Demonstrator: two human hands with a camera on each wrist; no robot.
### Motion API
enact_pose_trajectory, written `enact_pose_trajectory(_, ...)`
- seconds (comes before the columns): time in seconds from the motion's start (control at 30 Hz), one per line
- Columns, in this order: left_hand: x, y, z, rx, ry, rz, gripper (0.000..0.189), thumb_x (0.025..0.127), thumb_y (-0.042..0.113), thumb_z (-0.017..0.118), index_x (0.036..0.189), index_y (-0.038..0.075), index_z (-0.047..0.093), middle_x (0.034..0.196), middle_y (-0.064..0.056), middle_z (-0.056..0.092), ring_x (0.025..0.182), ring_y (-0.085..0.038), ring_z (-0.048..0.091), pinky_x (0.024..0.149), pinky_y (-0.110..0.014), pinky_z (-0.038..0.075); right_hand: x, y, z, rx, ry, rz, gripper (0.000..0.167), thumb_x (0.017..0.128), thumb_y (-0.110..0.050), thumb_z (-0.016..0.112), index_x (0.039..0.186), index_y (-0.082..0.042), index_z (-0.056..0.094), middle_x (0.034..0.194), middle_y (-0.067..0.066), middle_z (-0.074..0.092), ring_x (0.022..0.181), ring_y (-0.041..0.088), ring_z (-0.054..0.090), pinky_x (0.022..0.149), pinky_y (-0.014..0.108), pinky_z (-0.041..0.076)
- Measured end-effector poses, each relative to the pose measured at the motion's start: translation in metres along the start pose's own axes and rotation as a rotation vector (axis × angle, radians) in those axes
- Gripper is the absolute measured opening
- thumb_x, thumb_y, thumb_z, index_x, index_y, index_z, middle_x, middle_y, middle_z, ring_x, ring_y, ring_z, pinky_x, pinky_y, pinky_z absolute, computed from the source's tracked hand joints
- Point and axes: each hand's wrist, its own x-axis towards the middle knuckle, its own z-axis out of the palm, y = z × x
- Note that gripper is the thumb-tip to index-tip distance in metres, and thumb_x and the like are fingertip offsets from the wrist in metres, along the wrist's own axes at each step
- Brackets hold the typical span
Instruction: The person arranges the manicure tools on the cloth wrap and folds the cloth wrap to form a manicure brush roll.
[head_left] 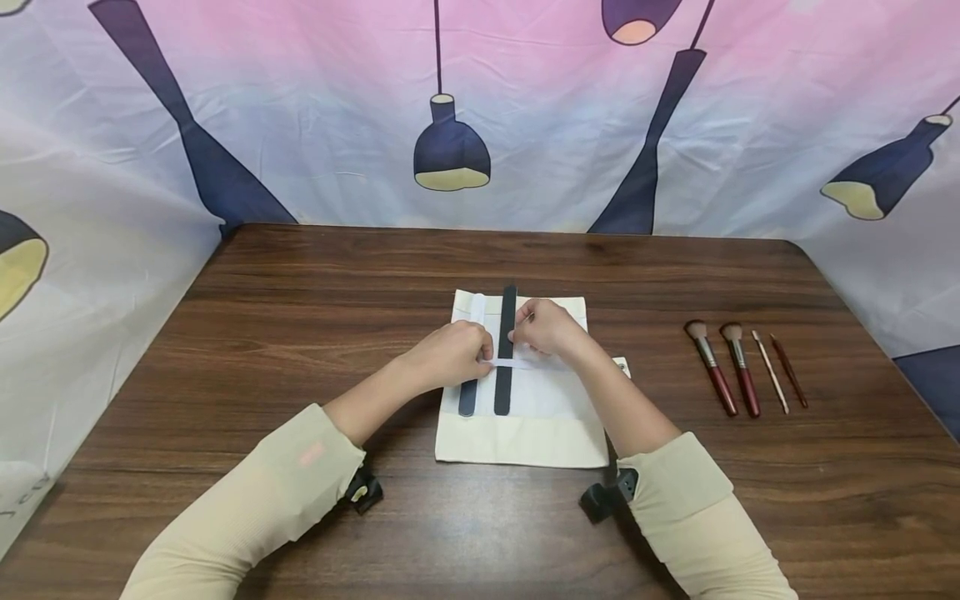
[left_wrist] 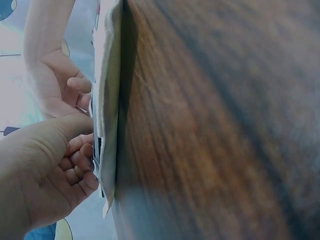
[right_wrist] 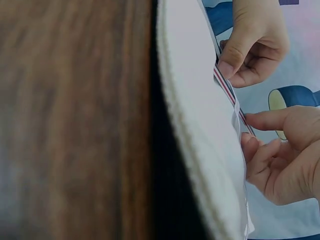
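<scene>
A cream fabric organizer lies unfolded on the table, its white inside facing up, with a thin white elastic band across it. A black nail file passes under the band. Left of it lies a second nail file, dark below and pale above, partly hidden by my left hand. That hand's curled fingertips pinch the band beside the black file. My right hand pinches the black file's right edge above the band. In the right wrist view, the file's striped edge shows between both hands.
To the right on the brown wooden table lie two makeup brushes with dark red handles, a slim white stick and a slim brown stick. A printed cloth hangs behind the table.
</scene>
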Motion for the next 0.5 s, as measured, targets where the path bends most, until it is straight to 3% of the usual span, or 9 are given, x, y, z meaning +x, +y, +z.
enact_pose_trajectory(0.23, 0.0005, -0.0011, -0.001, 0.007, 0.002, 0.004, 0.009, 0.081, 0.012, 0.069, 0.084, 0.004, 0.068, 0.069, 0.001, 0.056, 0.064, -0.013, 0.049, 0.058, -0.024, 0.04, -0.0066, 0.0018, 0.0012, -0.147, -0.035, -0.063, 0.015, 0.081, -0.014, 0.066, 0.089, -0.004, 0.057, 0.078, 0.005, 0.053, 0.068, 0.016, 0.047, 0.057, 0.026, 0.036)
enact_pose_trajectory(0.5, 0.0001, -0.0006, -0.0009, 0.005, -0.005, 0.004, 0.009, 0.081, 0.012, 0.068, 0.084, 0.004, 0.067, 0.069, 0.001, 0.055, 0.063, -0.013, 0.049, 0.057, -0.024, 0.04, -0.0074, 0.0043, 0.0046, -0.218, -0.034, -0.081, 0.015, 0.08, -0.014, 0.068, 0.085, -0.005, 0.057, 0.073, 0.004, 0.053, 0.067, 0.016, 0.046, 0.058, 0.026, 0.035)
